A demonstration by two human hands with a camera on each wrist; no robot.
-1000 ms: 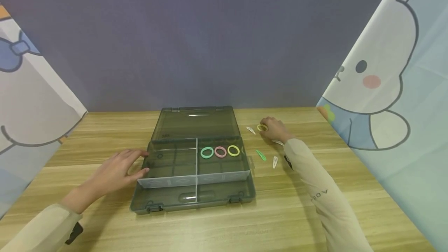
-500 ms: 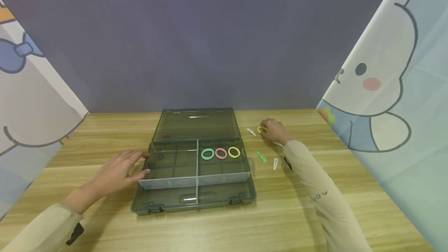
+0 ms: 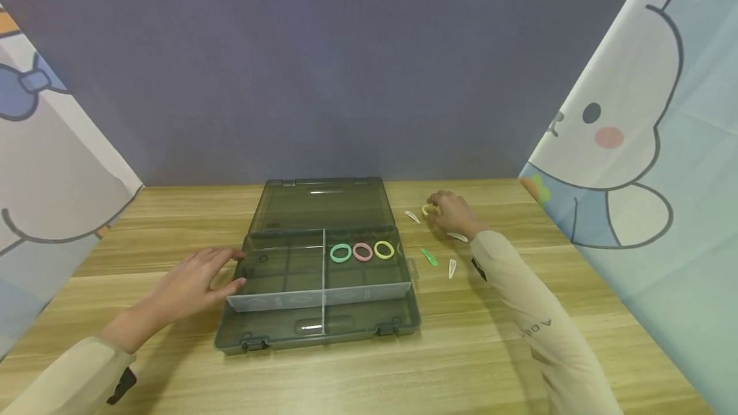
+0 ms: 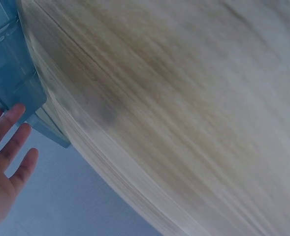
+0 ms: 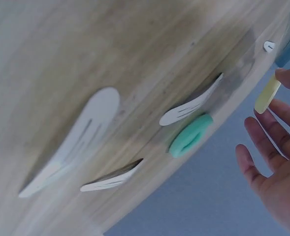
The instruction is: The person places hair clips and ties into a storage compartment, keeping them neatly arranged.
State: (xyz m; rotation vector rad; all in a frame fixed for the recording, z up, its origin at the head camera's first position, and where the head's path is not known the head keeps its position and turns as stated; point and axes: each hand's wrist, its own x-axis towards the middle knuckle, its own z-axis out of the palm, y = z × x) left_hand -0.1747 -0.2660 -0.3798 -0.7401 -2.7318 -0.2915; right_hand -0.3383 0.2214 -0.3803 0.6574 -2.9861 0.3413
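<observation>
Pinches yellow band between thumb and fingertip of right hand, off to right of box; cannot tell whether lifted off table. Has white clip just left of band, second white clip by same wrist. Has green clip and third white clip on near side. Spreads left hand with thumb and fingers apart, resting tips at left edge of box. Has mint ring, pink ring and yellow ring in row in rear right compartment, with lid laid open behind.
</observation>
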